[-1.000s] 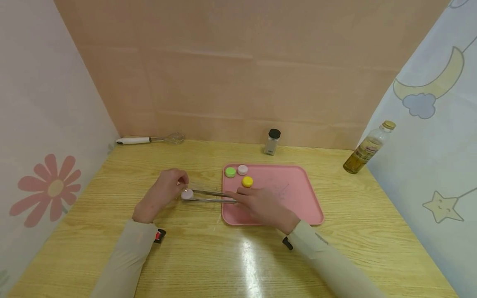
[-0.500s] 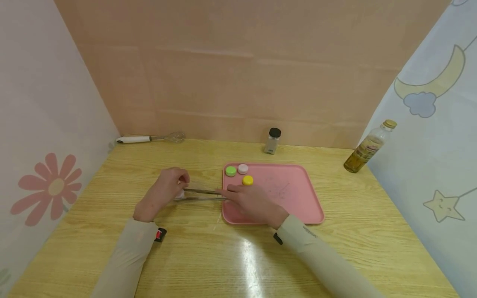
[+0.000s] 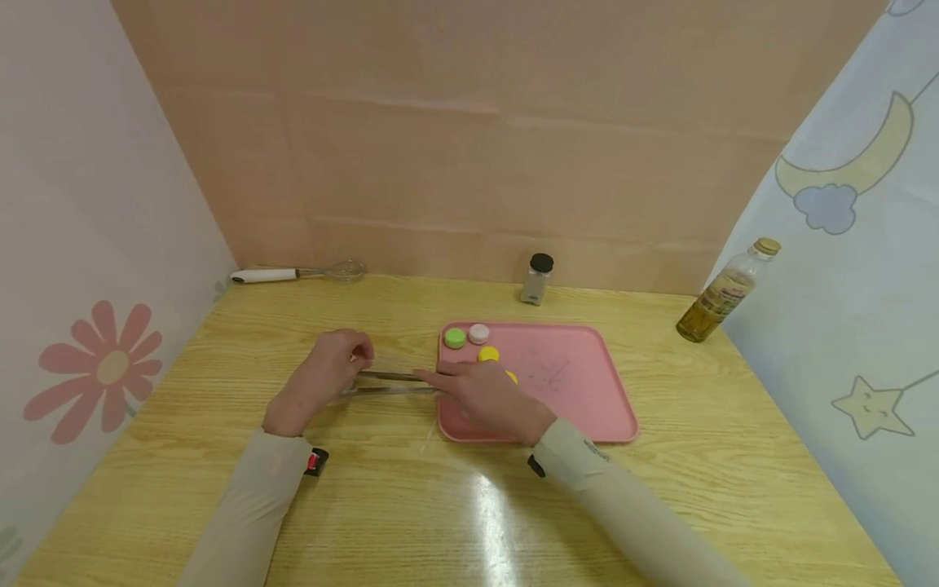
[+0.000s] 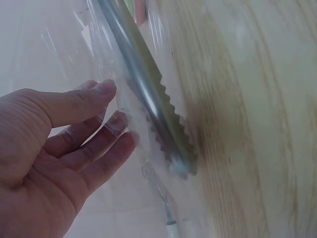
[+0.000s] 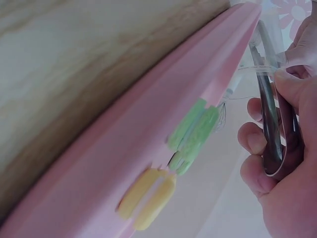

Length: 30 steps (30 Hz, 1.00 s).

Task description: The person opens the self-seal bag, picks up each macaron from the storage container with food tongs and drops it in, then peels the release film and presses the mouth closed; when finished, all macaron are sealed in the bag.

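Observation:
My left hand pinches the edge of a clear plastic bag between thumb and fingers, left of the pink tray. Metal tongs are gripped near their bent end by my right hand, over the tray's left side. Their toothed tip reaches into the bag, beside the left fingers. No macaron shows at the tips now. On the tray lie a green macaron, a pale pink macaron and a yellow macaron. Another yellow macaron is partly behind my right hand.
A whisk lies at the back left of the wooden table. Near the back wall stands a small black-capped jar. An oil bottle stands tilted in view at the back right.
My right hand and the tongs have moved left, deeper into the bag. The pale macaron at the tips has gone out of sight behind my left hand, which stays in place.

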{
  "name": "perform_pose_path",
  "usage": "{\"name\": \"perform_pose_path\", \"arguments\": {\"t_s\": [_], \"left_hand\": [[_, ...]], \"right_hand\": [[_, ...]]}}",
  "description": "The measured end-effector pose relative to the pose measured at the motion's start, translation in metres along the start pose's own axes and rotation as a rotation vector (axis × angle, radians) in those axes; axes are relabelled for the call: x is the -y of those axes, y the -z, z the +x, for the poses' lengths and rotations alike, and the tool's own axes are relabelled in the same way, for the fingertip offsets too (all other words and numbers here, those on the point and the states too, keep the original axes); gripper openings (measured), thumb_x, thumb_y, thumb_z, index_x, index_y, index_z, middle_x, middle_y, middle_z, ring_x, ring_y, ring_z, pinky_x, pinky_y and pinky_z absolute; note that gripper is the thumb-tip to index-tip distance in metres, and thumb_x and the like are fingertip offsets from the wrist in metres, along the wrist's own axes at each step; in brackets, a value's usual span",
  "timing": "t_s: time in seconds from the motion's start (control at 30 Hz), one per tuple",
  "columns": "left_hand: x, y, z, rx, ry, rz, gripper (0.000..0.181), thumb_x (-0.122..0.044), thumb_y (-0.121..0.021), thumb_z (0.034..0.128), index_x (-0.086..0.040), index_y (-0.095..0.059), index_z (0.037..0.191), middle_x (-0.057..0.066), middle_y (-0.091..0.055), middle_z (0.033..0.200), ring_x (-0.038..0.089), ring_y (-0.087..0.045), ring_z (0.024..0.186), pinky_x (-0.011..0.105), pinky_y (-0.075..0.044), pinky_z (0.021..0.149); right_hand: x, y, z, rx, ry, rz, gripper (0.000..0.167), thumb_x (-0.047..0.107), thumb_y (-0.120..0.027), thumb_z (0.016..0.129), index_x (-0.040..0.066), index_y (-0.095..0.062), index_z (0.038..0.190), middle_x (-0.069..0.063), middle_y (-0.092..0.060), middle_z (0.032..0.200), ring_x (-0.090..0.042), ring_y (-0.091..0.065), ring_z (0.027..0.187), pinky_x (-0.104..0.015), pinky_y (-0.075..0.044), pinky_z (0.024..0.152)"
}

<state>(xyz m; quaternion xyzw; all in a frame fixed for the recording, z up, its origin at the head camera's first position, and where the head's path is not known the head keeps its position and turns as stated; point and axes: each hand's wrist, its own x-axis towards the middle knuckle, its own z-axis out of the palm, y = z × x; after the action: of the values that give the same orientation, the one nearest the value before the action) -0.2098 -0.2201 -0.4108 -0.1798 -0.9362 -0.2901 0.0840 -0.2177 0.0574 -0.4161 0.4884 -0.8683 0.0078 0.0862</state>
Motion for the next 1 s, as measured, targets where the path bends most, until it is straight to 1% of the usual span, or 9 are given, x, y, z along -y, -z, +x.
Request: {"name": "perform_pose_path", "arguments": {"t_s": [0.07,0.17,0.3,0.4,0.57,0.7,0.8,0.9,1.0], "left_hand": [[0.0,0.0,0.0,-0.002,-0.003,-0.002,0.009,0.006,-0.073,0.0893,-0.002,-0.071,0.087,0.007,-0.068,0.088,0.027,-0.066,0.085,0.042,-0.055,0.074],[-0.001,-0.001,0.0,-0.002,-0.011,-0.001,0.007,0.006,-0.073,0.0894,-0.001,-0.071,0.087,0.007,-0.068,0.088,0.026,-0.066,0.085,0.042,-0.055,0.074],[-0.001,0.0,-0.001,0.0,-0.012,0.001,0.005,0.005,-0.073,0.0899,0.001,-0.071,0.088,0.007,-0.068,0.089,0.026,-0.066,0.085,0.042,-0.055,0.074],[-0.001,0.0,-0.001,0.003,-0.01,0.0,0.004,0.005,-0.073,0.0902,0.0,-0.071,0.089,0.007,-0.068,0.089,0.025,-0.066,0.085,0.042,-0.055,0.074],[-0.001,0.001,-0.001,0.017,0.0,0.001,0.005,0.004,-0.072,0.0906,0.0,-0.071,0.089,0.008,-0.068,0.09,0.025,-0.065,0.086,0.042,-0.055,0.074],[-0.001,0.001,-0.001,0.016,-0.007,0.008,0.005,0.006,-0.072,0.0897,0.001,-0.071,0.089,0.008,-0.068,0.089,0.026,-0.065,0.086,0.042,-0.055,0.074],[0.0,0.001,0.0,0.021,-0.003,0.013,0.005,0.006,-0.072,0.0896,0.001,-0.071,0.089,0.008,-0.068,0.088,0.026,-0.066,0.086,0.042,-0.055,0.074],[0.001,0.001,0.0,0.028,0.007,0.015,0.005,0.006,-0.072,0.0899,0.001,-0.071,0.089,0.008,-0.068,0.089,0.026,-0.065,0.086,0.042,-0.055,0.074],[0.0,0.001,0.0,0.034,0.009,0.013,0.006,0.006,-0.072,0.0898,0.0,-0.07,0.088,0.008,-0.068,0.088,0.026,-0.065,0.085,0.041,-0.055,0.073]], "right_hand": [[0.001,-0.001,0.002,-0.005,0.0,-0.021,0.051,0.016,-0.056,0.104,0.03,-0.047,0.153,0.01,-0.059,0.098,-0.005,-0.037,0.055,-0.02,-0.022,0.042],[0.001,-0.003,0.004,-0.025,0.011,-0.068,0.047,0.024,-0.057,0.106,0.03,-0.049,0.152,0.01,-0.058,0.098,-0.005,-0.037,0.057,-0.021,-0.021,0.042],[0.001,-0.006,0.007,-0.04,0.025,-0.103,0.048,0.029,-0.061,0.104,0.031,-0.05,0.151,0.01,-0.058,0.098,-0.005,-0.04,0.058,-0.021,-0.022,0.042],[0.001,-0.007,0.007,-0.038,0.035,-0.105,0.05,0.029,-0.063,0.103,0.029,-0.05,0.151,0.009,-0.058,0.099,-0.004,-0.039,0.057,-0.021,-0.022,0.042],[0.002,-0.005,0.007,-0.01,0.048,-0.154,0.054,0.025,-0.063,0.103,0.03,-0.046,0.153,0.009,-0.056,0.098,-0.006,-0.036,0.057,-0.021,-0.02,0.043],[0.002,-0.003,0.006,-0.007,0.04,-0.169,0.053,0.026,-0.063,0.103,0.03,-0.046,0.153,0.009,-0.057,0.099,-0.006,-0.041,0.063,-0.021,-0.02,0.042],[0.002,-0.001,0.005,-0.001,0.034,-0.176,0.053,0.028,-0.062,0.103,0.031,-0.046,0.154,0.009,-0.058,0.101,-0.006,-0.048,0.07,-0.021,-0.022,0.041],[0.001,0.002,0.002,0.022,0.025,-0.172,0.059,0.012,-0.06,0.102,0.031,-0.043,0.155,0.008,-0.06,0.104,-0.008,-0.054,0.081,-0.021,-0.026,0.042],[0.0,0.004,-0.003,0.047,0.024,-0.154,0.069,-0.001,-0.06,0.097,0.028,-0.041,0.156,0.007,-0.063,0.105,-0.009,-0.058,0.091,-0.02,-0.036,0.048]]}}
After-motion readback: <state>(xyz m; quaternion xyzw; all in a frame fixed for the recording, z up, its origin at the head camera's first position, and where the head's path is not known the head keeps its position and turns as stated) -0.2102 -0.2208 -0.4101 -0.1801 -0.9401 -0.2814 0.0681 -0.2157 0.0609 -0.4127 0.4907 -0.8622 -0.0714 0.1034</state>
